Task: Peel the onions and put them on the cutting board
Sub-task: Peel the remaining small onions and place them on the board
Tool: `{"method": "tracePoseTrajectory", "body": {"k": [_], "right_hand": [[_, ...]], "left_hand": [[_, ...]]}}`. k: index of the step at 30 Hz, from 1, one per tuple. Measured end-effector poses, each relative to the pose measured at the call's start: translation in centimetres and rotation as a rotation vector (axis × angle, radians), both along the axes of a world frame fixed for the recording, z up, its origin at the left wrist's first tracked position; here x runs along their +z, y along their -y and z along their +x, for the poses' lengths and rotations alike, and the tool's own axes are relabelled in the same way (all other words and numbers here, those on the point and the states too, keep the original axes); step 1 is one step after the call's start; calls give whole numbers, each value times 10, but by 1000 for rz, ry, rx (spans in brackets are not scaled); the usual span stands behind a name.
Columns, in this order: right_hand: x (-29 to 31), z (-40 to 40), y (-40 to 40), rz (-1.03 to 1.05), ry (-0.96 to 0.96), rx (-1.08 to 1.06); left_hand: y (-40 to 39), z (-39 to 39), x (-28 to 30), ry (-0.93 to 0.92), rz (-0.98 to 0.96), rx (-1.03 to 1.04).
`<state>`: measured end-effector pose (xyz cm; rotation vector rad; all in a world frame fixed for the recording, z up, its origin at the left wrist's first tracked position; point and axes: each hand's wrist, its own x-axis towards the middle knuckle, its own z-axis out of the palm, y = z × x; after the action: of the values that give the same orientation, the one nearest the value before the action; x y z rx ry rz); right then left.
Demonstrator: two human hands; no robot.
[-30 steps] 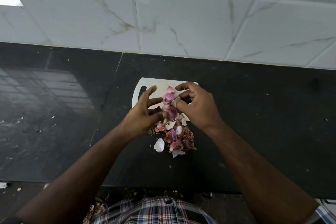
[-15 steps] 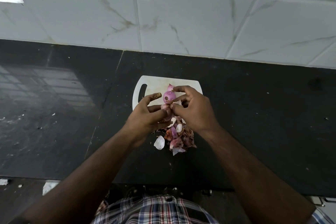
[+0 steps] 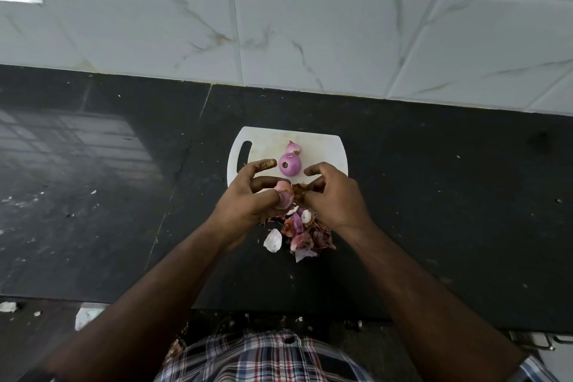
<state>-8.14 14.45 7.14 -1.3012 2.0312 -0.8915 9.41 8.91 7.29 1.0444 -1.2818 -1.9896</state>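
Two peeled purple onions lie on the white cutting board [image 3: 322, 146]: a larger one [image 3: 290, 164] and a smaller one [image 3: 293, 147] behind it. My left hand [image 3: 251, 195] holds a partly peeled onion [image 3: 283, 197] just in front of the board, its fingers curled round it. My right hand [image 3: 336, 195] pinches a piece of brown dry skin [image 3: 299, 189] at that onion's side. Below both hands lies a pile of onion peels [image 3: 302, 234] on the black counter.
The black stone counter [image 3: 434, 195] runs left and right, backed by a white marble-tiled wall [image 3: 310, 25]. Crumbs and bits of peel speckle the counter at left. The counter's front edge lies just above my checked shirt [image 3: 263, 357].
A peeled onion was set down on the board beside the smaller one. My hands drew back toward me, and they now work on another onion with its skin on.
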Motion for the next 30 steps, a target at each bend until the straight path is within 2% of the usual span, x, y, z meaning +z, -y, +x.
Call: {"method": "tracePoseTrajectory", "body": {"k": [5,9,14,18,23,26,30], "right_hand": [[4,-6,2,57,-42,37],[15,-4,7,45,246,87],[18,1,8,82,402,127],[16,7,10,63,233,120],[13,13,10,10,128,101],[10,8,9,13,197,93],[10,-2,8,-2,251,67]], "left_hand": [[1,2,-2,66,-82,-10],[1,2,0,158,-205,-34],[-1,1,0,240,-345,-20],[-3,0,-6,274,-422,-41],[-3,0,-7,273,-472,-30],[-4,0,-4,258,-448,-28],[0,5,-2,207,-310,-20]]}}
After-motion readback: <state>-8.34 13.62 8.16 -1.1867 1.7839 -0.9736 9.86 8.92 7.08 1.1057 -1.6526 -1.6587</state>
